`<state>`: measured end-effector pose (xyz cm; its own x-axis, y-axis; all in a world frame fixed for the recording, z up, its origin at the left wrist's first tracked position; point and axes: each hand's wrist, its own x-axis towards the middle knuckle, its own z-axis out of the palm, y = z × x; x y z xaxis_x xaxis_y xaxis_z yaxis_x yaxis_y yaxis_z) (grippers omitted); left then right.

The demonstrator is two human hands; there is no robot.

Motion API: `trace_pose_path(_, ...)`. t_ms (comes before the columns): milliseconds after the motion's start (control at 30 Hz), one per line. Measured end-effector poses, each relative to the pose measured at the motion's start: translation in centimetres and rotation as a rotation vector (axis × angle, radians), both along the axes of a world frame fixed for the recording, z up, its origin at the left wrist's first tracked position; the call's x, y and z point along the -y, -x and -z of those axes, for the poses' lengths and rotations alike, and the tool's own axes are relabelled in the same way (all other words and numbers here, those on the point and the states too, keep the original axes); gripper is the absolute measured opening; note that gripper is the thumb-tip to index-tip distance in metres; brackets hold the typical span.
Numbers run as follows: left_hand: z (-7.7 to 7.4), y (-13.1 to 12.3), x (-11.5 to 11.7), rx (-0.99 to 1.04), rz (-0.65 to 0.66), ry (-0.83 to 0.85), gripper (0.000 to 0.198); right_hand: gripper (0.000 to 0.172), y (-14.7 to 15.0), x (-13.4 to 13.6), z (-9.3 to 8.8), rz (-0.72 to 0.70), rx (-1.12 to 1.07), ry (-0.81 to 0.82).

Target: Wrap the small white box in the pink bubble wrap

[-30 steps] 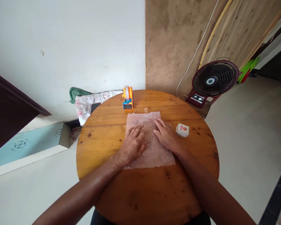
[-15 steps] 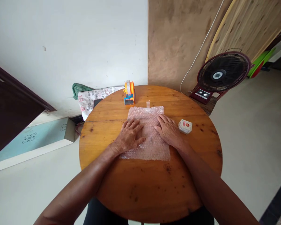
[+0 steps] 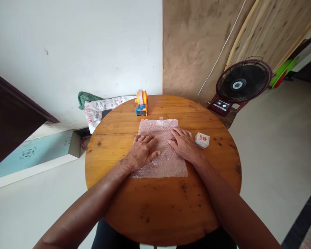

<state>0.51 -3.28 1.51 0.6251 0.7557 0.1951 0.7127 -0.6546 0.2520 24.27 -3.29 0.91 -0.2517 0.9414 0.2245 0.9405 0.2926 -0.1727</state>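
A sheet of pinkish bubble wrap (image 3: 166,165) lies flat on the round wooden table (image 3: 168,207). My left hand (image 3: 142,151) rests palm down on its left side, fingers stretched out and thumb pointing right. On the right edge of the wrap lies my right hand (image 3: 184,145), also flat with its fingers apart. Just right of that hand sits a small white box (image 3: 202,140) with a red mark. A short strip of clear tape (image 3: 161,118) shows at the wrap's far edge. Neither hand grips anything.
An orange and blue tape dispenser (image 3: 142,103) stands near the table's far edge. Behind the table lie a white printed sack (image 3: 95,112) and a green bag (image 3: 88,98). A dark fan (image 3: 241,84) stands at the back right, with a white cable (image 3: 220,57) along the wall.
The tape strip at the far edge shows less of its length now. Both hands stay flat on the bubble wrap, almost unmoved; the whole view has shifted slightly.
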Motion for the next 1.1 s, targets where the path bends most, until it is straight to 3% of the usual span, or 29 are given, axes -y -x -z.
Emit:
trace_pose_path(167,-2.2,0.2,0.7,-0.084,-0.048,-0.025,0.037,0.045,0.1,0.2,-0.2,-0.028,0.009,-0.019)
trace_pose_path(333,-4.2,-1.6,-0.8,-0.148,0.063,-0.064,0.038,0.042,0.2,0.1,-0.5,-0.025,0.012,-0.03)
trace_pose_path(400,-3.6,-2.7,-2.0,-0.129,0.07,-0.041,0.047,0.041,0.2,0.1,-0.5,-0.028,0.015,-0.023)
trace_pose_path(500,-1.5,-3.8,-3.3,-0.072,0.019,-0.008,0.058,0.039,0.1,0.0,-0.4,-0.028,0.019,-0.019)
trace_pose_path(633,0.7,-4.0,-3.6,-0.073,0.026,0.007,0.064,0.039,0.3,-0.1,-0.5,-0.022,0.034,-0.063)
trace_pose_path(833,1.0,-4.1,-3.4,-0.089,0.009,0.006,0.063,0.045,1.6,-0.4,-0.7,-0.082,0.088,-0.15)
trace_pose_path(1000,1.5,-4.2,-3.5,-0.056,0.013,-0.018,0.062,0.043,1.7,0.0,-1.0,0.029,0.127,-0.001)
trace_pose_path(1100,1.9,-4.2,-3.6,-0.033,0.014,-0.028,0.062,0.039,1.7,-0.2,-2.3,0.005,0.214,0.084)
